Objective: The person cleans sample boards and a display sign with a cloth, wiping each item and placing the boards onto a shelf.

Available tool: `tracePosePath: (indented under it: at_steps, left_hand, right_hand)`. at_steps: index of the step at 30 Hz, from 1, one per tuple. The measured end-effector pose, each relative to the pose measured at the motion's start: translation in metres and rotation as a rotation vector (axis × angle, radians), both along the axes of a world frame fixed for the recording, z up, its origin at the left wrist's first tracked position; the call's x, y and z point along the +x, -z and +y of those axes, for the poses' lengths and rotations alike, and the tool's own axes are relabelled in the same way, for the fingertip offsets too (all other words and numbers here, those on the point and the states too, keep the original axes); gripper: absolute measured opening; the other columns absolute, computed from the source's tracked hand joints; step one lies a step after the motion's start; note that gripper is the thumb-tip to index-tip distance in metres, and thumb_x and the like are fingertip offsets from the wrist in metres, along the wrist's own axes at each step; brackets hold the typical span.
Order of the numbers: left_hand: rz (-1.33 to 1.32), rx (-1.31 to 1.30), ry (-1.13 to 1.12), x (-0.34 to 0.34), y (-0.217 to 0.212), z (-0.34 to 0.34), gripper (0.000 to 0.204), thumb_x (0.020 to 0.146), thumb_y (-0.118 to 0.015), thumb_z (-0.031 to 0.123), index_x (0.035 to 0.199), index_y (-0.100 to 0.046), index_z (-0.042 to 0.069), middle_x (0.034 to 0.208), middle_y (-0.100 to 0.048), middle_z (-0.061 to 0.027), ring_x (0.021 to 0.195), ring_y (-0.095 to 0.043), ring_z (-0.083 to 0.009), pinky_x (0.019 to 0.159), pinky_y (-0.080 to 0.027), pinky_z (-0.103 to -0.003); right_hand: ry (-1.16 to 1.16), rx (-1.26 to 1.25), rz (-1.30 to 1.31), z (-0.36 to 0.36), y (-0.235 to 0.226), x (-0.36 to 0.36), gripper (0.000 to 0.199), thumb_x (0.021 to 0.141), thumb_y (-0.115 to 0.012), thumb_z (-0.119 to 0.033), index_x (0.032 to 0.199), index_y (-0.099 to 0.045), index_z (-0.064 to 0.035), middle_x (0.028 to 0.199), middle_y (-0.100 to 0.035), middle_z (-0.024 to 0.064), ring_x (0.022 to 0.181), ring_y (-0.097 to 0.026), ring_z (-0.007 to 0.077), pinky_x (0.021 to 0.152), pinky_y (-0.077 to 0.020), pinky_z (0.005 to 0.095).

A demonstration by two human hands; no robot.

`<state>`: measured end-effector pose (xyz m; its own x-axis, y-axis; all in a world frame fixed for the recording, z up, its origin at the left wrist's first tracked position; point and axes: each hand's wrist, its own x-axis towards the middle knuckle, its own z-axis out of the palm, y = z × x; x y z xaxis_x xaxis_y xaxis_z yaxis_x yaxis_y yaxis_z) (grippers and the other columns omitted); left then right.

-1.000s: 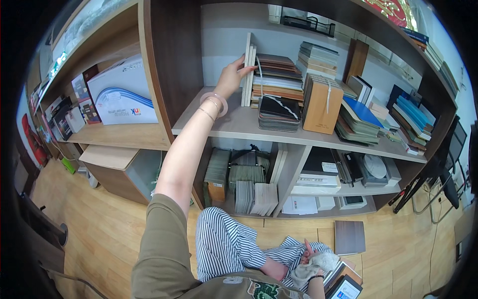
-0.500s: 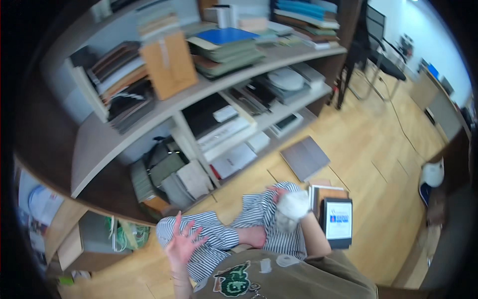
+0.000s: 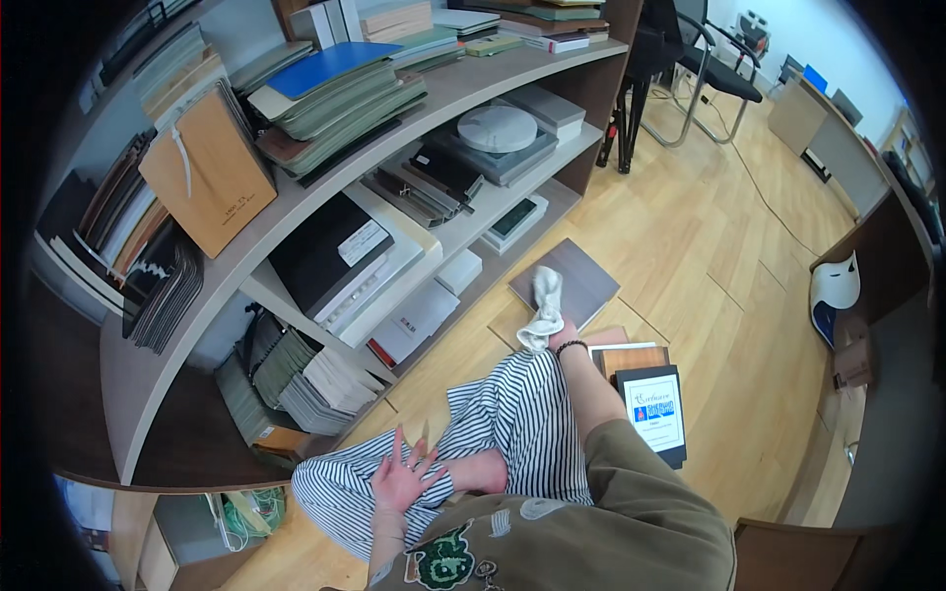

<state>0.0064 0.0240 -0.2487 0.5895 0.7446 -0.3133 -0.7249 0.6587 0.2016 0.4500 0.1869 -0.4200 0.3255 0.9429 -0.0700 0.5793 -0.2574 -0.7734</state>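
My right hand (image 3: 565,334) is closed round a crumpled white cloth (image 3: 545,300), with the fingers mostly hidden behind it. The upper part of the cloth overlaps a grey wood-grain board (image 3: 589,287) lying on the floor; whether it touches the board I cannot tell. My left hand (image 3: 398,483) holds nothing and has its fingers spread above my striped trouser leg (image 3: 340,491). Beside my right forearm sits a small stack of boards, topped by a black folder (image 3: 675,452) with a white printed sheet (image 3: 654,414) on its front.
A curved shelf unit (image 3: 236,251) spans the left and far side, packed with sample books, a blue folder (image 3: 333,67), a leaning tan book (image 3: 209,169) and a round white object (image 3: 498,129). A chair (image 3: 717,77) stands far right. A white cap (image 3: 836,286) lies at the right.
My right hand has carried the cloth forward from over my knee to the grey board, and the arm has stretched out. The left hand stays spread, slightly lower. My view has shifted right.
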Motion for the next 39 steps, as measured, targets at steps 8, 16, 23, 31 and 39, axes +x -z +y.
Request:
tracePosePath:
  at_steps: [8,16,23,31,39]
  left_hand:
    - [-0.053,-0.082,0.032,0.004,-0.007,0.005,0.059,0.083,-0.046,0.037,0.137,-0.023,0.033,0.143,-0.02,-0.0133,0.129,-0.017,-0.0406,0.101,-0.012,-0.06]
    - [-0.06,-0.023,0.049,-0.007,-0.002,0.002,0.056,0.085,-0.044,0.035,0.137,-0.024,0.032,0.143,-0.021,-0.0119,0.13,-0.016,-0.0396,0.103,-0.01,-0.059]
    - [-0.008,0.25,0.113,-0.004,-0.02,-0.009,0.063,0.084,-0.05,0.03,0.139,-0.019,0.023,0.142,-0.021,-0.0146,0.128,-0.023,-0.0362,0.103,-0.02,-0.053]
    - [-0.115,0.728,0.012,-0.004,-0.192,-0.01,0.078,0.081,-0.058,0.04,0.138,-0.015,0.008,0.137,-0.028,-0.016,0.12,-0.039,-0.0308,0.099,-0.032,-0.045]
    - [0.351,0.497,-0.462,-0.039,-0.229,-0.073,0.055,0.076,-0.061,0.011,0.125,-0.039,0.0,0.12,-0.049,-0.013,0.108,-0.049,-0.0261,0.094,-0.039,-0.037]
  right_hand:
    - [0.619,0.282,1.82,0.005,-0.051,-0.03,0.035,0.091,-0.035,-0.034,0.111,-0.053,-0.0122,0.102,-0.059,0.0054,0.097,-0.053,0.0254,0.086,-0.0425,0.0391]
    - [0.228,0.265,1.718,-0.036,-0.127,-0.032,0.024,0.088,-0.044,-0.026,0.098,-0.056,-0.0077,0.076,-0.06,0.0012,0.063,-0.057,0.0151,0.055,-0.0477,0.0266]
    - [0.223,0.196,1.394,-0.152,-0.261,-0.08,0.031,0.087,-0.051,-0.024,0.11,-0.052,-0.0035,0.093,-0.06,0.0055,0.081,-0.059,0.0149,0.071,-0.0487,0.0283]
    - [-0.292,0.268,1.133,-0.177,-0.358,-0.142,0.045,0.081,-0.06,-0.017,0.117,-0.043,0.0026,0.109,-0.056,0.0102,0.097,-0.055,0.0204,0.084,-0.0443,0.0316]
    - [-0.671,0.221,0.899,-0.182,-0.399,-0.23,0.041,0.082,-0.059,-0.012,0.117,-0.046,0.0041,0.103,-0.058,0.009,0.092,-0.054,0.015,0.08,-0.0434,0.0273]
